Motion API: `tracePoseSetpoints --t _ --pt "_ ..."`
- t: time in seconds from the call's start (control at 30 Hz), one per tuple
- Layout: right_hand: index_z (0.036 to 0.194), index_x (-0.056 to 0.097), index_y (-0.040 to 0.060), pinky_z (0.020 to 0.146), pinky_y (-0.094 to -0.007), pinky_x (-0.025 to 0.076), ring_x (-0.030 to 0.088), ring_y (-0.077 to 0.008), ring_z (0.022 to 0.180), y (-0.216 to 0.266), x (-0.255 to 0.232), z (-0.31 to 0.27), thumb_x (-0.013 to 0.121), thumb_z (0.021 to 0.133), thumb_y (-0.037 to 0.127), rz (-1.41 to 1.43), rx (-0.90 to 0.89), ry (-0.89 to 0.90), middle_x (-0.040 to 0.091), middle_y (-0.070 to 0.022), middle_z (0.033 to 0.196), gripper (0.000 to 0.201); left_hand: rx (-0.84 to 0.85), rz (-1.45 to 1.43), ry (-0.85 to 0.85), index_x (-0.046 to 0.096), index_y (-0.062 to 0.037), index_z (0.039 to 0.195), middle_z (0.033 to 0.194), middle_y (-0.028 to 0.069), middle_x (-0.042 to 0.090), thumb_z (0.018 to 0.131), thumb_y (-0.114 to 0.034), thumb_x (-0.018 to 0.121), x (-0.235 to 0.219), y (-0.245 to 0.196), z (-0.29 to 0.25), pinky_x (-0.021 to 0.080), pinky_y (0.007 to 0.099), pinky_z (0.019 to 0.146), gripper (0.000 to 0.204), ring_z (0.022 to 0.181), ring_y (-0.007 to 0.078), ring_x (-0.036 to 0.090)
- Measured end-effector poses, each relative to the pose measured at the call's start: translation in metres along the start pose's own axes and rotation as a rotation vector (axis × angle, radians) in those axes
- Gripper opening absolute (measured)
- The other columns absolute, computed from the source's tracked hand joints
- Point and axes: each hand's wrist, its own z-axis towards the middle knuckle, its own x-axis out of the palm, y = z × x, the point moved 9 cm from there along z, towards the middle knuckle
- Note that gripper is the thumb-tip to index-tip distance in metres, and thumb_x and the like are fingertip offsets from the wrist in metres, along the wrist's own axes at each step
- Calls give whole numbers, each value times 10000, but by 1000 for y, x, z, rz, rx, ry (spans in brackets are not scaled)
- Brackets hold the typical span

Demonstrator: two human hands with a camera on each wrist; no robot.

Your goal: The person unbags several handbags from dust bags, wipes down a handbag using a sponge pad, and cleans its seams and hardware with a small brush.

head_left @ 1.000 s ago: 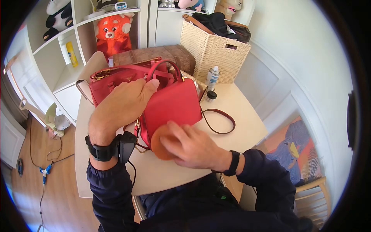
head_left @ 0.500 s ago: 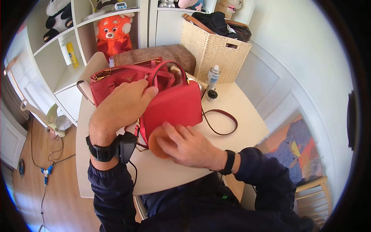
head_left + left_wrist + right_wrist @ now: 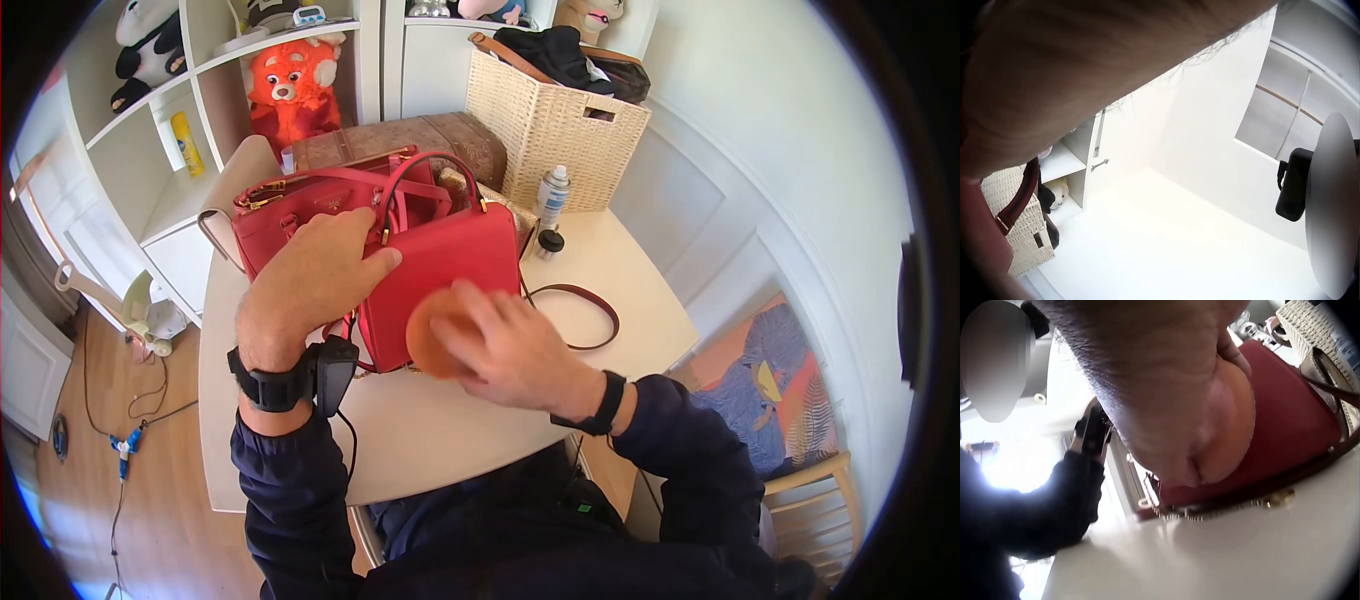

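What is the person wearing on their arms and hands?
The left hand and right hand are gloveless. The sleeves are dark navy. On the left: a black strap, black box and thin cable. On the right: a black band.

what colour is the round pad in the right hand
The round pad is plain orange, clearest in the right wrist view.

Smooth red handbag [image 3: 450, 250] on the table [image 3: 440, 450], set back from the near edge, top handle raised, round flat orange pad [image 3: 424, 335] in the right hand [image 3: 525, 355], overlapping the bag's lower front.
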Motion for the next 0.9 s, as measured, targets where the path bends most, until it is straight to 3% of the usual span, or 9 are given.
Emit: tracePoseSetpoints --t 0.1,0.27,0.4,0.47,0.57,0.63,0.7,0.73,0.9 --pt "1410 657 70 942 -471 580 663 -384 1076 -2 -8 -10 922 711 276 51 19 -22 525 -276 1490 776 10 5 21 680 101 1086 960 317 737 1009 -335 686 0 -3 1 589 512 802 443 831 452 746" --pt "1393 658 67 963 -485 583 645 -407 1169 -51 -46 5 927 716 249 -49 191 -316 526 -252 1484 751 -97 -40 90 679 99 1111 1022 322 741 996 -353 697 5 1 2 575 529 889 466 971 476 736" --pt "1387 659 70 959 -490 584 651 -409 1158 -52 -34 -4 926 711 244 -27 206 -324 527 -252 1472 748 -95 17 36 675 90 1132 1081 324 740 981 -348 705 4 8 1 558 534 946 463 1043 486 718" --pt "1382 660 76 953 -490 585 658 -411 1146 -38 -4 -15 925 706 237 -25 142 -79 527 -256 1465 744 -85 17 46 673 86 1137 1094 324 739 977 -342 707 4 8 1 556 532 955 458 1053 487 715" --pt "1381 662 79 950 -492 587 665 -409 1136 -41 -5 -21 924 697 231 -10 123 -55 533 -252 1465 748 -99 45 73 669 84 1247 1143 316 737 967 -332 731 6 9 1 541 508 958 505 1073 467 712" --pt "1375 664 74 950 -494 588 667 -409 1139 -57 -17 -11 921 712 231 -19 160 -103 541 -238 1459 729 -117 33 80 671 81 1221 1122 317 736 962 -324 734 6 10 2 542 507 949 485 1060 465 712" --pt "1363 664 67 958 -497 588 665 -413 1153 -78 -40 -3 917 732 235 -66 247 -278 546 -223 1450 700 -126 33 85 669 79 1207 1114 316 735 962 -325 734 6 11 3 542 506 943 477 1054 465 712" --pt "1396 667 78 1019 -487 583 649 -434 1227 -93 -37 -2 934 745 262 0 346 -233 531 -227 1476 727 -139 29 88 668 78 1193 1105 315 735 962 -326 734 6 11 3 543 504 938 470 1048 465 712" --pt "1384 648 67 955 -494 595 662 -419 1158 -60 -16 -19 920 746 250 -19 216 -245 536 -229 1438 717 -141 32 82 664 78 1167 1099 323 734 968 -335 718 5 12 3 544 517 943 462 1059 476 711"
